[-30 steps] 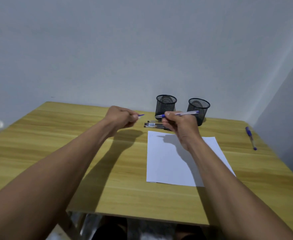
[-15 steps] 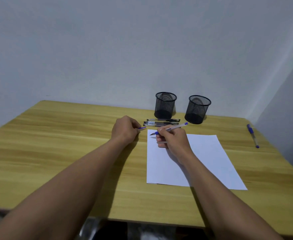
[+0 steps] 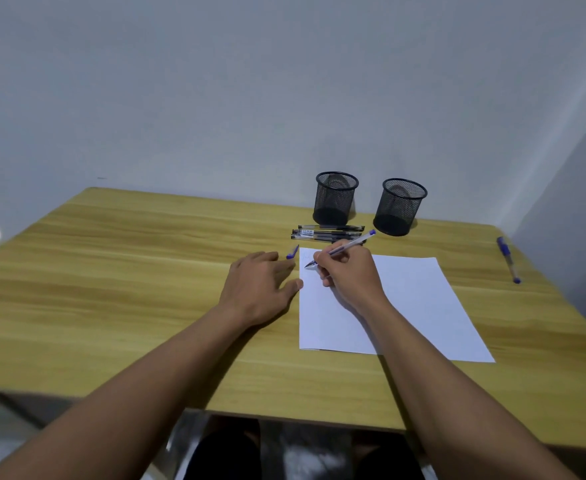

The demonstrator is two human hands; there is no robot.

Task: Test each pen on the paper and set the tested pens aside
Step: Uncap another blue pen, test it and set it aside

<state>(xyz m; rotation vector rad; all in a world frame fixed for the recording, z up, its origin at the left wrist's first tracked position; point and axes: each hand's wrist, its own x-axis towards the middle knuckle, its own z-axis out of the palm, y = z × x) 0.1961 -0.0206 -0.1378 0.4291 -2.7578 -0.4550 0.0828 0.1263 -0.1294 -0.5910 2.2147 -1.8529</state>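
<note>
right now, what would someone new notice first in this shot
The right hand grips a blue-ended pen, tip on the top left corner of the white paper. The left hand rests on the table beside the sheet, a blue cap at its fingertips. Behind stand two black mesh cups, with more pens lying before them.

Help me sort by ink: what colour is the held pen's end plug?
Blue; the end plug shows best in head view.

dim, cool, even light; soft faint shadows, wide-angle bending and blur at edges.
</note>
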